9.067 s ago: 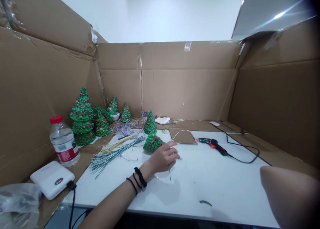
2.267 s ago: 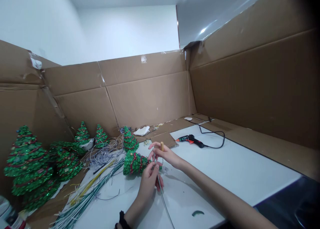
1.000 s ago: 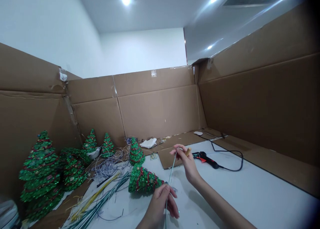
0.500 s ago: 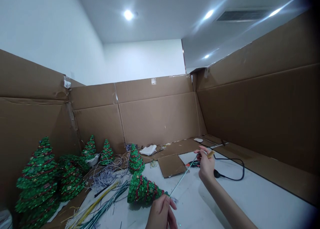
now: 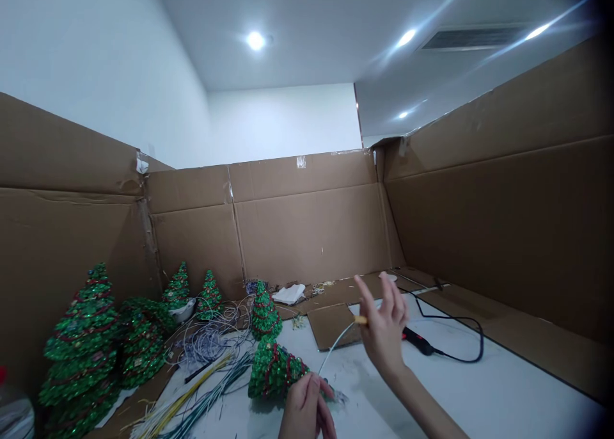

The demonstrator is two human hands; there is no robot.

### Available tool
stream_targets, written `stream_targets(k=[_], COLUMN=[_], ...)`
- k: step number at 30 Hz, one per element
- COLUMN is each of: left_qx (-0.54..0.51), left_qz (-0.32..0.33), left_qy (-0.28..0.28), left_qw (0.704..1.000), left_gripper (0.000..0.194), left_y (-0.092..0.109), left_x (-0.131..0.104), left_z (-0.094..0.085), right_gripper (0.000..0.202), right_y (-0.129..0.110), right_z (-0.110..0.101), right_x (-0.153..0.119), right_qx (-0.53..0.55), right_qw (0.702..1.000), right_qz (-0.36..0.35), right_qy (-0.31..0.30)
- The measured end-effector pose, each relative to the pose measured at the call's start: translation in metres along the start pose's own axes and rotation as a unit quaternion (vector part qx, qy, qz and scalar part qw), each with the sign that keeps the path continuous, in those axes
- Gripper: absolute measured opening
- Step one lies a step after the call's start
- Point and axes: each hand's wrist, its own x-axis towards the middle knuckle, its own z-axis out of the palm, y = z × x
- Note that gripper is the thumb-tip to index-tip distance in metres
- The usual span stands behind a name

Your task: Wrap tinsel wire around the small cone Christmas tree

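A small green sequined Christmas tree point(image 5: 275, 370) with dark red garland lies on its side on the white tabletop, tip to the right. My left hand point(image 5: 307, 404) is closed at the tip, pinching the lower end of a thin pale cord point(image 5: 330, 352); its fingers partly hide the tip. From there the cord curves up to a short yellowish-tan piece point(image 5: 360, 320) beside my right hand point(image 5: 384, 330). The right fingers are stretched up and spread. Whether the tan piece rests against the thumb side, I cannot tell. Shiny clear material point(image 5: 339, 397) shows beside the left fingertips.
A black hot-tipped-looking tool point(image 5: 418, 341) with a cable lies right of my right hand. Several green trees point(image 5: 81, 343) stand at left. Bundled yellow and teal strands point(image 5: 206, 388) and tangled wire point(image 5: 206, 340) lie beside them. Cardboard walls point(image 5: 307, 234) surround the table.
My right hand has moved slightly left and down, and its fingers have gone from bent to spread. The cord has slackened from straight to curved. The left hand keeps its pinch.
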Motion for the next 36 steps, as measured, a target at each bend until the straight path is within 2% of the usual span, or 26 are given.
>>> stream_targets(k=[2,4,5,7,8,10,13,20,28,36], left_qx=[-0.007,-0.003,0.002,0.019,0.028,0.041,0.056,0.140,0.212,0.248], left_qz=[-0.001,-0.004,-0.004,0.004,0.008,0.014,0.024,0.111,0.160,0.151], left_qy=[0.010,0.028,0.041,0.068,0.074,0.067,0.061,0.131,0.160,0.165], left_qw=[1.000,1.000,0.999,0.998,0.997,0.997,0.996,0.975,0.951,0.943], left_gripper=[0.066,0.070,0.072,0.073,0.073,0.071,0.066,0.036,0.026,0.024], left_y=[0.001,0.001,-0.001,-0.004,-0.006,-0.008,-0.004,0.021,0.020,0.024], left_x=[0.001,0.003,0.005,0.007,0.008,0.009,0.006,-0.006,-0.007,-0.011], left_z=[0.000,0.002,0.002,0.003,0.003,0.002,-0.002,-0.018,-0.026,-0.025], right_gripper=[0.051,0.047,0.043,0.034,0.032,0.027,0.019,0.016,0.019,0.016], right_y=[-0.021,-0.036,-0.042,-0.050,-0.052,-0.053,-0.049,-0.040,-0.035,-0.035], right_z=[-0.004,-0.005,-0.005,-0.004,-0.004,-0.005,-0.006,-0.008,-0.006,-0.005], right_x=[-0.010,-0.022,-0.026,-0.033,-0.034,-0.034,-0.030,-0.023,-0.021,-0.023], right_qx=[0.058,0.154,0.187,0.215,0.216,0.208,0.194,0.211,0.242,0.233], right_qw=[0.991,0.950,0.926,0.889,0.877,0.866,0.869,0.874,0.889,0.858], right_qz=[-0.110,-0.219,-0.239,-0.227,-0.213,-0.196,-0.174,-0.169,-0.115,-0.089], right_qy=[-0.047,-0.158,-0.224,-0.334,-0.372,-0.409,-0.420,-0.404,-0.370,-0.450])
